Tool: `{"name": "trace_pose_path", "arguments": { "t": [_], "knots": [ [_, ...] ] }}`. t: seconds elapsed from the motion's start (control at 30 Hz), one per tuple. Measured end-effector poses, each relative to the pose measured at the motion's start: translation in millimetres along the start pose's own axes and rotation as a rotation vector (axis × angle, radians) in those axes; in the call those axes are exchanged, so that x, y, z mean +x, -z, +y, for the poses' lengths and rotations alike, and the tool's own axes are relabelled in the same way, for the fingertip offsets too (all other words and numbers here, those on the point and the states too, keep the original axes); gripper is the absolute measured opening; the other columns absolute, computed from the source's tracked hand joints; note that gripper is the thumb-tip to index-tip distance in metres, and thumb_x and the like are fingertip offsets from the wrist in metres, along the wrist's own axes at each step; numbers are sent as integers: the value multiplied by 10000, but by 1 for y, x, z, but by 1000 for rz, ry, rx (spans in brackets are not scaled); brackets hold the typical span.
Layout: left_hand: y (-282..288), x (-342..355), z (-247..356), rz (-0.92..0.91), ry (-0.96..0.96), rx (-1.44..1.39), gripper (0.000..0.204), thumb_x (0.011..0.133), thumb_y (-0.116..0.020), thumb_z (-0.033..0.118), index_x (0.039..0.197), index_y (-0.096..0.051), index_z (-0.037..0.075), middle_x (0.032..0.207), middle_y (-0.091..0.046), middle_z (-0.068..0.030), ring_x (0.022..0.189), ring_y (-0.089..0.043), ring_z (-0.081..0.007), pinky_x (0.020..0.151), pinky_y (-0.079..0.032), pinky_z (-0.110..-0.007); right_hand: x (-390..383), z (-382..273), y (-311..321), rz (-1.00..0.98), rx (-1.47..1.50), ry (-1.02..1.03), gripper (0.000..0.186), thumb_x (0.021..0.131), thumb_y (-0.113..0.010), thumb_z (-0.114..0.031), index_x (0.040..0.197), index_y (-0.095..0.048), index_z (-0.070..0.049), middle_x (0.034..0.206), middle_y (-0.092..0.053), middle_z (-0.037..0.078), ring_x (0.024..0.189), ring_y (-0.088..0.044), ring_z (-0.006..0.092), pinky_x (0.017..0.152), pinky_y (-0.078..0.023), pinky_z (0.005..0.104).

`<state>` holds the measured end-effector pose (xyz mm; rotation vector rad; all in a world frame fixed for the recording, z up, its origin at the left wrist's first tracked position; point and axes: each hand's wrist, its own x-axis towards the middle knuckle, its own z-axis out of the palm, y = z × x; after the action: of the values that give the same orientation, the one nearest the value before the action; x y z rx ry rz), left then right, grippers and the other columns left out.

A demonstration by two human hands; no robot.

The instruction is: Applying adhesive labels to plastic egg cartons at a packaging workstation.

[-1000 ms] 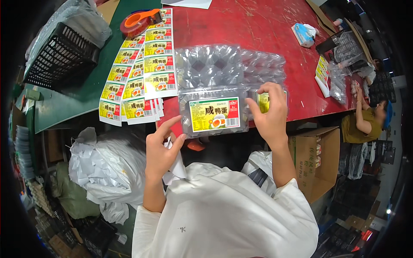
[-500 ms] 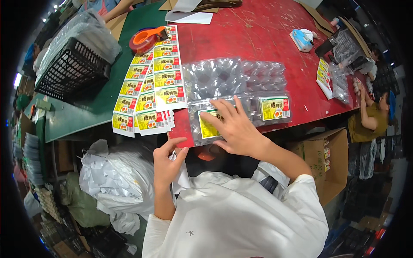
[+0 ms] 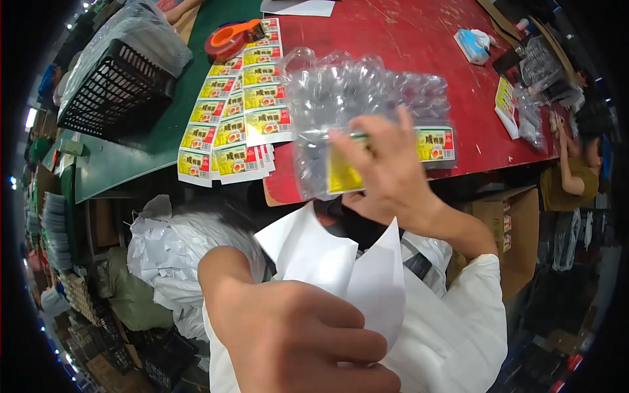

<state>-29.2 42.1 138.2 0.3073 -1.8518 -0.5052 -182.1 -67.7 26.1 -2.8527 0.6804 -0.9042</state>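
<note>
My left hand (image 3: 295, 334) is raised close to the view, its fingers closed around white paper (image 3: 321, 255) that curls up past the knuckles. My right hand (image 3: 393, 164), smeared by motion, grips the front of a clear plastic egg carton (image 3: 331, 98), thumb low at the edge and fingers over the top. Under those fingers a yellow label (image 3: 344, 175) is partly covered. Just to the right lies a second clear egg carton (image 3: 422, 92), bearing a similar yellow, red and white label (image 3: 436, 143).
Sheets of printed labels (image 3: 267, 124) lie left of the cartons, topped by an orange tape dispenser (image 3: 232, 40). A black plastic crate (image 3: 118, 92) stands far left. On the red table (image 3: 393, 33) sits a blue tissue pack (image 3: 472, 47). A cardboard box (image 3: 524, 242) stands below right.
My left hand has risen from the table edge toward the view with the white paper. My right hand has closed from lying flat over the label to gripping the carton's front.
</note>
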Motion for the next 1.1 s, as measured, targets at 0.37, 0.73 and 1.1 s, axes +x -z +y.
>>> {"name": "trace_pose_path", "arguments": {
  "t": [0.37, 0.73, 1.1],
  "knots": [
    [22, -120, -40, 4, 674, -276, 452, 614, -767, 44, 1060, -717, -7, 539, -561, -20, 462, -546, -123, 466, -389, -241, -75, 117, 83, -10, -100, -258, 889, 550, -706, -1, 1388, -411, -46, 1344, -480, 171, 1296, -454, 355, 1092, -371, 418],
    [0, -152, -68, 89, 818, -408, 430, 706, -683, 60, 1121, -670, -52, 631, -619, -55, 543, -584, -138, 532, -432, -245, -71, 60, 48, -272, 115, -395, 702, 637, -819, -96, 1294, -573, -76, 1426, -444, 195, 1316, -427, 427, 1080, -387, 478],
    [0, -166, -64, 415, 766, -410, 313, 766, -669, 22, 1073, -663, -35, 922, -686, -179, 777, -634, -183, 643, -465, -263, -74, -35, -41, -442, 1337, -465, 377, 764, -801, -72, 1077, -599, -14, 989, -685, 83, 923, -657, 162, 826, -511, 305]
  ]
}}
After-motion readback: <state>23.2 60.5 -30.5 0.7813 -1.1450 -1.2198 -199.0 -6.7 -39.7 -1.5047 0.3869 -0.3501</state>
